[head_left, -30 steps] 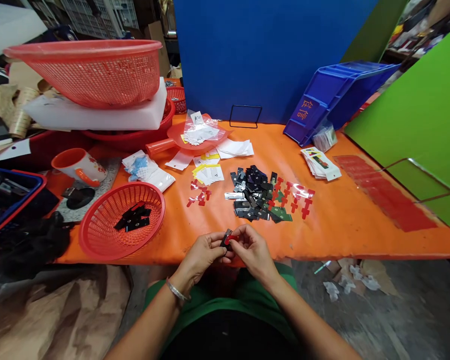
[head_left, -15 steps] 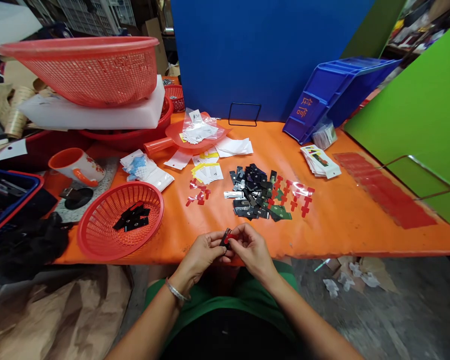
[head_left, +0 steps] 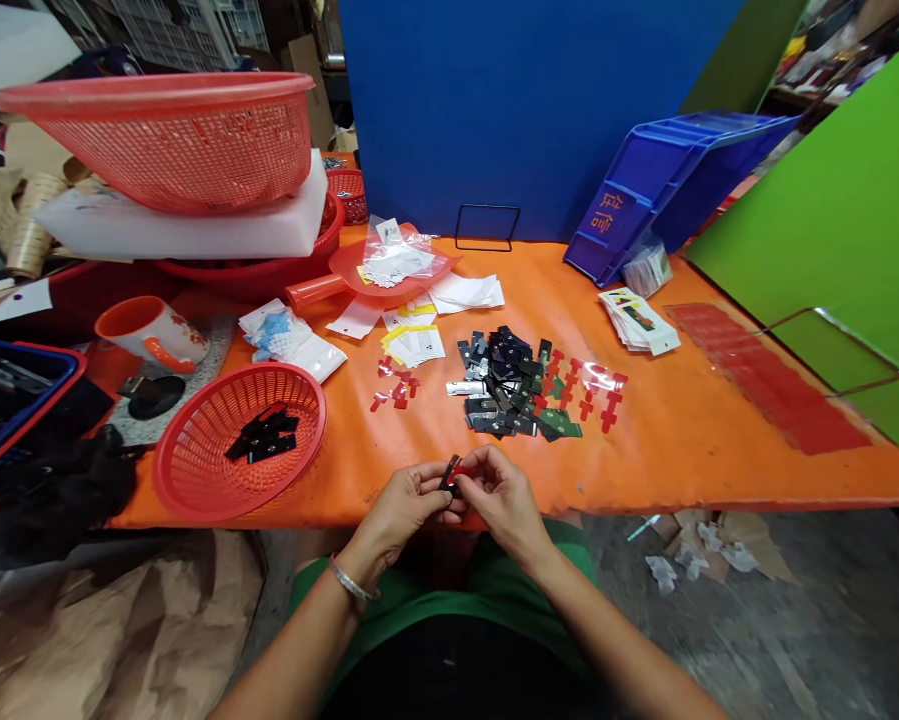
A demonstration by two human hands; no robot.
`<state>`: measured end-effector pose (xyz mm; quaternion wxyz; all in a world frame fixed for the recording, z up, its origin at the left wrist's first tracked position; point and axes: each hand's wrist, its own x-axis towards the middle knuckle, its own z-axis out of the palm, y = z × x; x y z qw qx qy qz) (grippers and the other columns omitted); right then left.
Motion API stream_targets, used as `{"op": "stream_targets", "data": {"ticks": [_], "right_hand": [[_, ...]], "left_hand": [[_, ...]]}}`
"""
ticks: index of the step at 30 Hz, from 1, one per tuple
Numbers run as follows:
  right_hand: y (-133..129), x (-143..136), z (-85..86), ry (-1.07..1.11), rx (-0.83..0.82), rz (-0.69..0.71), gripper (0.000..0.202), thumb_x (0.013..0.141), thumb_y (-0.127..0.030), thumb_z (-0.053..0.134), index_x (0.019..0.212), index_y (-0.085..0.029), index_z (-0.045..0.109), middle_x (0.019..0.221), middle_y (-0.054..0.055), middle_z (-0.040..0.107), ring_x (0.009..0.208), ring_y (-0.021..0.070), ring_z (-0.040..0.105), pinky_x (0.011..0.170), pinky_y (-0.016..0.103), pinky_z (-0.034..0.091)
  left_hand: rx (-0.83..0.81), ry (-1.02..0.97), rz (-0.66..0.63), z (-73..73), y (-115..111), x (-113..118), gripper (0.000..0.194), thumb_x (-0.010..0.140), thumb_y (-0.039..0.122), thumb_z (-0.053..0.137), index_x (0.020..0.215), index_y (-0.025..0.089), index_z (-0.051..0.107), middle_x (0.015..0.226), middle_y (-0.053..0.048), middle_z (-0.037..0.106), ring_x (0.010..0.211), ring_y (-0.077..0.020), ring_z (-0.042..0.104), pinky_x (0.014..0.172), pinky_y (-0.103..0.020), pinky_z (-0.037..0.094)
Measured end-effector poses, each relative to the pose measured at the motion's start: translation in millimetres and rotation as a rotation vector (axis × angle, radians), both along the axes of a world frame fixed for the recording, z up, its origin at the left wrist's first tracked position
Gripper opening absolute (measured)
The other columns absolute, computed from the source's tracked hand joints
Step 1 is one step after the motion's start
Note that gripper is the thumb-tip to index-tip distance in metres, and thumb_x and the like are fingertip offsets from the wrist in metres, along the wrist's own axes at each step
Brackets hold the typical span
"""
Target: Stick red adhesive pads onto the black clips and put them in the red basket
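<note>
While the left fingers [head_left: 428,472] pinch a black piece [head_left: 449,469] (tilted), the right fingers [head_left: 471,488] clamp a red tab [head_left: 459,471]

Blue panel [head_left: 509,100] behind orange-covered table [head_left: 689,450]; green panel [head_left: 831,230] right; grey floor [head_left: 854,610] below.

Open at front right; obstructed straight ahead.
Can pass over bare orange tabletop [head_left: 666,455] from right hand [head_left: 505,495] toward green panel [head_left: 831,240], and along narrow strip between round red basket [head_left: 186,465] and left cluster of small red pieces [head_left: 400,402]. Must rise over heap of flat black pieces [head_left: 510,372] directly forward; beyond, checked by upright blue panel [head_left: 524,110], with tilted blue crate [head_left: 633,190] at far right.
</note>
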<state>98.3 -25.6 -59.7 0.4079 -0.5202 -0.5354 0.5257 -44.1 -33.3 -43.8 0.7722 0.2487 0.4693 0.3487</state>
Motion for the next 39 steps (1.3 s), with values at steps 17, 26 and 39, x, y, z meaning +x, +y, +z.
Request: {"op": "stream_targets", "data": {"ticks": [17,26,39], "right_hand": [[-6,-1,1.7,-0.124,0.159,0.006,0.009,0.084,-0.027,0.054,0.081,-0.019,0.054,0.065,-0.002,0.053,0.052,0.0102,0.049,0.047,0.022,0.039],[-14,-1,15.9,-0.342,0.482,-0.119,0.008,0.087,-0.019,0.049,0.087,-0.019,0.057,0.109,0.010,0.046,0.085,0.0163,0.054,0.066,0.027,0.048],[-5,3,27.2,-0.245,0.296,-0.118,0.007,0.085,-0.022,0.053,0.079,-0.019,0.057,0.098,0.007,0.050,0.080,0.0154,0.055,0.063,0.026,0.048]], "left_hand": [[0.142,0.109,0.095,-8.7,-7,10,0.043,0.070,0.036,0.068,0.101,0.007,0.064,0.080,-0.008,0.069,0.061,-0.0123,0.064,0.055,-0.020,0.052],[0.241,0.093,0.103,5.4,-12,15,0.040,0.075,0.035,0.063,0.105,0.009,0.063,0.080,-0.007,0.070,0.060,-0.0119,0.063,0.057,-0.020,0.051],[0.289,0.152,0.074,9.2,-13,17,0.037,0.079,0.030,0.057,0.108,0.007,0.061,0.075,-0.006,0.069,0.060,-0.0127,0.063,0.058,-0.023,0.052]]}}
